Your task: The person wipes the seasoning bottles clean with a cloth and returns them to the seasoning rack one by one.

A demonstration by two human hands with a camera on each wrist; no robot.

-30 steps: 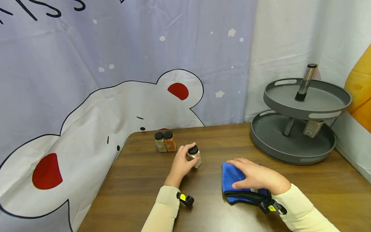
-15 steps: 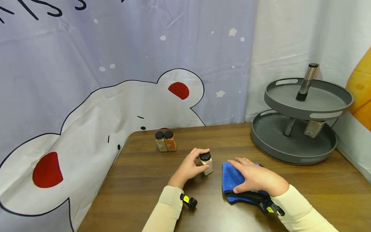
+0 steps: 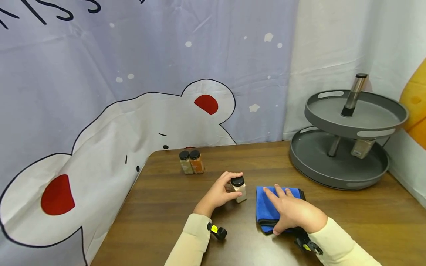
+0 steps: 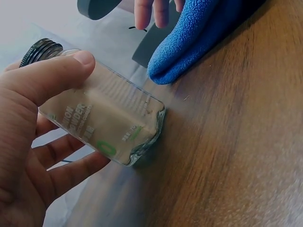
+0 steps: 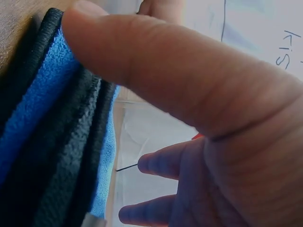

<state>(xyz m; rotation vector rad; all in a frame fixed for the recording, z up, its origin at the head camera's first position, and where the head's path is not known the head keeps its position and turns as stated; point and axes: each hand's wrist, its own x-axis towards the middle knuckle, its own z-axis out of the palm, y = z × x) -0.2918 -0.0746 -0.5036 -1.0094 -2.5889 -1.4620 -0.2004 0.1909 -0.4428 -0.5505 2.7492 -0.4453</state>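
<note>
My left hand (image 3: 217,194) holds a small square glass spice jar (image 3: 240,193) with a black lid and pale beige powder inside. In the left wrist view the thumb lies along one side of the jar (image 4: 106,109), with fingers behind it. Its base is at or just above the wood; I cannot tell which. To the right, a folded blue towel (image 3: 266,207) with black edging lies on the table. Over it is my right hand (image 3: 296,212), fingers spread and holding nothing. The right wrist view shows its thumb close to the towel's dark edge (image 5: 66,156).
Two more spice jars, one greenish (image 3: 186,164) and one orange (image 3: 197,163), stand together at the back of the wooden table (image 3: 159,207). A grey two-tier round tray (image 3: 336,173) stands at the back right, with another jar (image 3: 362,148) on its lower tier.
My left hand has carried the jar right and slightly nearer, to just left of the towel. My right hand has shifted slightly, its fingers spreading more over the towel.
</note>
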